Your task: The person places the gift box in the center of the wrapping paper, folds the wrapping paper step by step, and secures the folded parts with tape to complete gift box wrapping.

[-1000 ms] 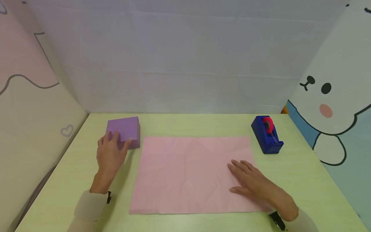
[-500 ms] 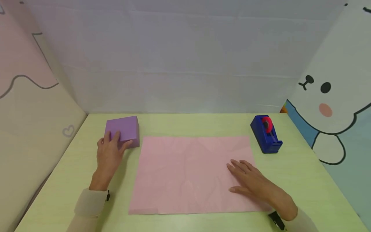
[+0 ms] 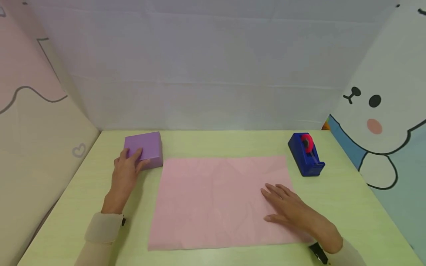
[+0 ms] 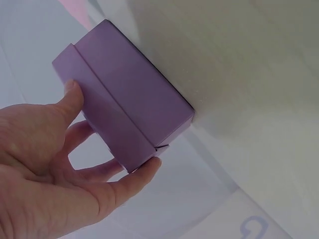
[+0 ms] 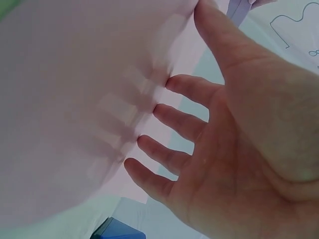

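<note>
A purple box [image 3: 148,145] sits at the back left of the table, just by the far left corner of a pink sheet of paper [image 3: 213,199]. My left hand [image 3: 124,177] grips its near left part. In the left wrist view, the thumb [image 4: 74,97] presses one side of the lidded box [image 4: 129,89], while a finger reaches its corner and others are partly hidden behind it. My right hand [image 3: 293,212] lies over the sheet's right part with spread fingers. Its fingertips touch the paper [image 5: 60,109] in the right wrist view.
A blue tape dispenser [image 3: 305,157] with a red roll stands at the back right, beyond the sheet's right edge. A pale wall [image 3: 213,74] rises behind the table [image 3: 226,144]. Side panels with drawings stand left and right.
My left hand and the purple box have shifted slightly right, towards the sheet. The sheet's near edge now sits a little nearer me. My right hand stays in place.
</note>
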The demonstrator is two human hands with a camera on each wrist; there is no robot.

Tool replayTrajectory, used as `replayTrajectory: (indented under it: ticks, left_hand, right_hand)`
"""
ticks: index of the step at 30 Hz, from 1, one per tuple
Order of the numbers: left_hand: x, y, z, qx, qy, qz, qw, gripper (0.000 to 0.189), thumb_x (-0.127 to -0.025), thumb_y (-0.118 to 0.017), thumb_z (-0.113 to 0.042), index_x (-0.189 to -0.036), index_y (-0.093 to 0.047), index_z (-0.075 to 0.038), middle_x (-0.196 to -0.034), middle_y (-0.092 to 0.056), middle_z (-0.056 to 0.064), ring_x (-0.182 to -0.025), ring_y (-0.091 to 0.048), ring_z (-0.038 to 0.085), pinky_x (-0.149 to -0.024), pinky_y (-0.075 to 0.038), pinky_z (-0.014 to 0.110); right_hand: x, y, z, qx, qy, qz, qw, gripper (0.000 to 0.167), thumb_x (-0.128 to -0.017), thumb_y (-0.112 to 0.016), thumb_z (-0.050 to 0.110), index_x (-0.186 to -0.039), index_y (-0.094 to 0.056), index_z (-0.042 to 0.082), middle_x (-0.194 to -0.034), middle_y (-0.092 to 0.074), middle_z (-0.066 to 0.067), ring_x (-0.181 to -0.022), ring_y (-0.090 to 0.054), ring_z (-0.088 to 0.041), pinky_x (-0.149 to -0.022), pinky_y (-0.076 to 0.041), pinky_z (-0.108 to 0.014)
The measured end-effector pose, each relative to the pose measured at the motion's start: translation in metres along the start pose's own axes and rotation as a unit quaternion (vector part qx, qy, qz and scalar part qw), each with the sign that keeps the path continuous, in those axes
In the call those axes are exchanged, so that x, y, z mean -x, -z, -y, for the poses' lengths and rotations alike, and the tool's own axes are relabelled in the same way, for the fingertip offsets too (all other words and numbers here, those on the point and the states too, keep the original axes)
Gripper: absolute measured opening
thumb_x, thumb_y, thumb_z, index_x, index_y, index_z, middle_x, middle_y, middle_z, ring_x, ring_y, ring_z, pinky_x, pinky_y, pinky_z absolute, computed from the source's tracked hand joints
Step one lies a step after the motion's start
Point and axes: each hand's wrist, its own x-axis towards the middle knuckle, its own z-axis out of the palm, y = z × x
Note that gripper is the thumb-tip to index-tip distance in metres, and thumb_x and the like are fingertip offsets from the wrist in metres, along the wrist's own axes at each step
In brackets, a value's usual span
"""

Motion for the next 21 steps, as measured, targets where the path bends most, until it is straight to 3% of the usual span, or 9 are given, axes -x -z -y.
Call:
replayTrajectory:
  ticks: [8, 21]
  left_hand:
    - [-0.010, 0.001, -0.006, 0.001, -0.008, 0.006, 0.9999, 0.057, -0.103, -0.064, -0.028, -0.147, -0.049, 0.003, -0.151, -0.027, 0.043, -0.127, -0.035, 0.068, -0.090, -0.042, 0.076]
    - [-0.022, -0.003, -0.019, -0.024, -0.006, 0.021, 0.9995, 0.056, -0.105, -0.060, -0.033, -0.150, -0.048, -0.001, -0.151, -0.029, 0.041, -0.124, -0.039, 0.066, -0.082, -0.047, 0.075]
  right_hand:
    - [0.001, 0.005, 0.002, -0.022, -0.016, 0.024, 0.9993, 0.075, -0.098, -0.064, 0.050, -0.154, -0.045, 0.003, -0.159, -0.041, -0.021, -0.144, -0.035, -0.050, -0.113, -0.028, -0.067]
    - [0.003, 0.006, 0.005, -0.030, -0.026, 0.031, 0.9988, 0.077, -0.098, -0.064, 0.052, -0.154, -0.045, 0.003, -0.158, -0.041, -0.021, -0.144, -0.035, -0.050, -0.114, -0.027, -0.068]
